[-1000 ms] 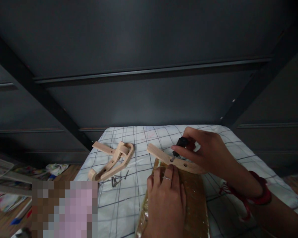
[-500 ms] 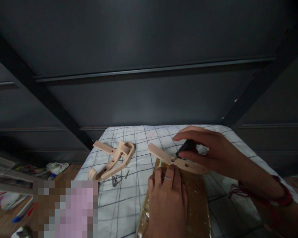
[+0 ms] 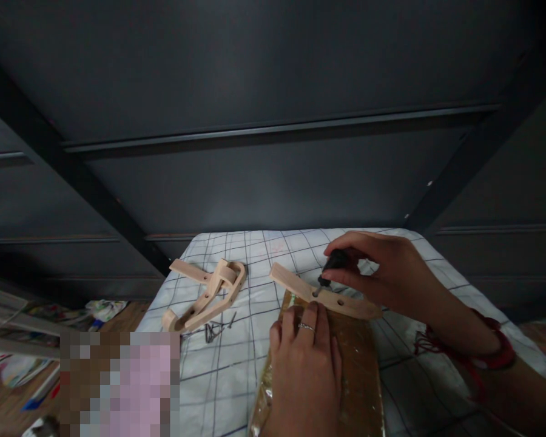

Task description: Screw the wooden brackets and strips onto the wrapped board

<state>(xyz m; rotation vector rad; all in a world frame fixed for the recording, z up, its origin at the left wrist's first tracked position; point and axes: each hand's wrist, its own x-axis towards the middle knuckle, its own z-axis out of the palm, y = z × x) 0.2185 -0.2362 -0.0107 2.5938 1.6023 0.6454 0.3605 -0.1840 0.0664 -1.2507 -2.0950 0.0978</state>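
Dark panels [image 3: 273, 188] just behind the far edge of a cloth-covered desk [image 3: 230, 382]. Toward the left edge, wooden hooks [image 3: 213, 285] in a loose heap, screws [image 3: 215, 331] just beside on the near side. Right of the middle, a taped box [image 3: 357, 370] running toward the near edge, with a holed bar [image 3: 328, 299] slanting across its far end, one tip poking past the box's far-left corner. Left hand [image 3: 304, 358] laid over the box, fingers slightly bent, fingertips at the bar's near side, nothing grasped. Right hand [image 3: 382, 267] pinched round the handle of a screwdriver [image 3: 335, 261], shaft tilted down at the bar's left visible hole; tip too small to tell. As for the bar: looks light, stiff and smooth, likely hard to break but prone to pivot under twisting. Best pressed flat on the box, close to the hole.
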